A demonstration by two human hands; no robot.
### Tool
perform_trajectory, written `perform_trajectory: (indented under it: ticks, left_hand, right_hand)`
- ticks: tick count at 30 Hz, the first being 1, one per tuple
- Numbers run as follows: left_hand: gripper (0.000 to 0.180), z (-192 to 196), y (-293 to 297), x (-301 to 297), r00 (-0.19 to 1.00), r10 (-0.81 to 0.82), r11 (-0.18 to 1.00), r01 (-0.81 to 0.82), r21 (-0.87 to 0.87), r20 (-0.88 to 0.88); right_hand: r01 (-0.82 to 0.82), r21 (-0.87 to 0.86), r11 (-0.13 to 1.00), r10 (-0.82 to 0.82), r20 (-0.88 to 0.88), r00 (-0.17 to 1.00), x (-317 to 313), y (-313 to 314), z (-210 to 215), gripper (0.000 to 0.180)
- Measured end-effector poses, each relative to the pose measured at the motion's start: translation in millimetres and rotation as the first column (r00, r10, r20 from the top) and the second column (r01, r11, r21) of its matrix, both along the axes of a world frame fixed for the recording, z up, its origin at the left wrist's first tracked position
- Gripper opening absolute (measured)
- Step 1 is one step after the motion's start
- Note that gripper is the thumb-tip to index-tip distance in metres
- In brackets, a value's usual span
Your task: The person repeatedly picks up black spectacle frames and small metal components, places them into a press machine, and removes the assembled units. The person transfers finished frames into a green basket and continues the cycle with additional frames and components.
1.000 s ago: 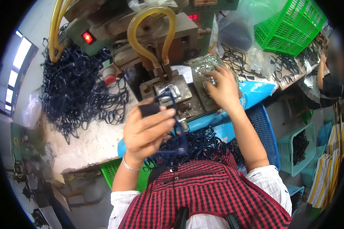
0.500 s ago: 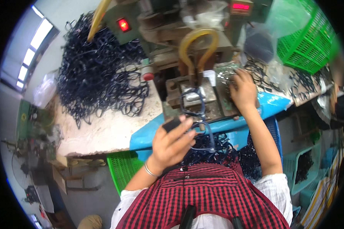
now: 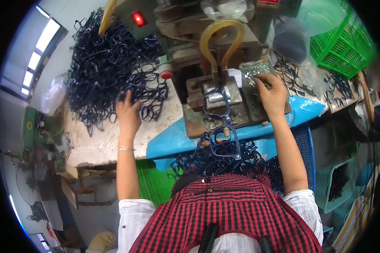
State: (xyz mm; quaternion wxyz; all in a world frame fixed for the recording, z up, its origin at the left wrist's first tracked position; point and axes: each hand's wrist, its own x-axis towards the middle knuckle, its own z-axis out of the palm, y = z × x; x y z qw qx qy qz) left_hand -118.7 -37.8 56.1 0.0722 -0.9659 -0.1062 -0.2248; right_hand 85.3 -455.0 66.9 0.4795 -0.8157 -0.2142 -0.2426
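Observation:
My left hand [image 3: 128, 117] reaches to the near edge of a big heap of dark blue eyeglass frames [image 3: 101, 71], its fingers apart and nothing visibly held. On the right, my right hand [image 3: 273, 93] is over a scatter of tiny shiny metal pieces [image 3: 251, 77] on the machine's bed; thumb and forefinger are drawn together, and anything between them is too small to see. Between my hands, one eyeglass frame [image 3: 227, 122] rests on the metal block [image 3: 217, 93] of a press, its lower rim overhanging the front. More frames [image 3: 190, 162] lie in a pile at my lap.
A yellowish looped tube [image 3: 240, 31] stands above the block. Left of it are a red push button [image 3: 166, 74] and a lit red switch [image 3: 138, 19]. Blue plastic sheeting [image 3: 169, 141] covers the table edge. Green baskets [image 3: 342, 40] stand at far right and below left.
My left hand has left the eyeglass frame at the press and moved left to the heap. My right hand stays by the metal pieces, its fingers now drawn together.

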Motion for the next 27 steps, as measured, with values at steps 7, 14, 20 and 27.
perform_trajectory:
  ticks: [7, 14, 20, 27]
  left_hand:
    - [0.024, -45, 14, 3, 0.924, 0.043, 0.888, 0.138, -0.438, 0.379]
    - [0.014, -4, -23, 56, 0.816, 0.309, -0.263, 0.567, -0.780, 0.489]
    - [0.024, -45, -105, 30, 0.862, 0.480, -0.550, 0.443, -0.708, 0.165]
    - [0.026, 70, -155, 39, 0.651, 0.329, -0.074, 0.740, -0.669, 0.684]
  right_hand:
    - [0.179, -0.002, 0.984, -0.178, -0.134, 0.975, -41, -74, -21, 0.015]
    - [-0.293, 0.106, 0.950, 0.301, -0.064, 0.952, -49, 3, 64, 0.012]
    - [-0.276, 0.574, 0.771, 0.478, -0.235, 0.846, -53, 63, 43, 0.044]
    - [-0.256, 0.657, 0.709, 0.525, -0.250, 0.814, -62, 66, 50, 0.049]
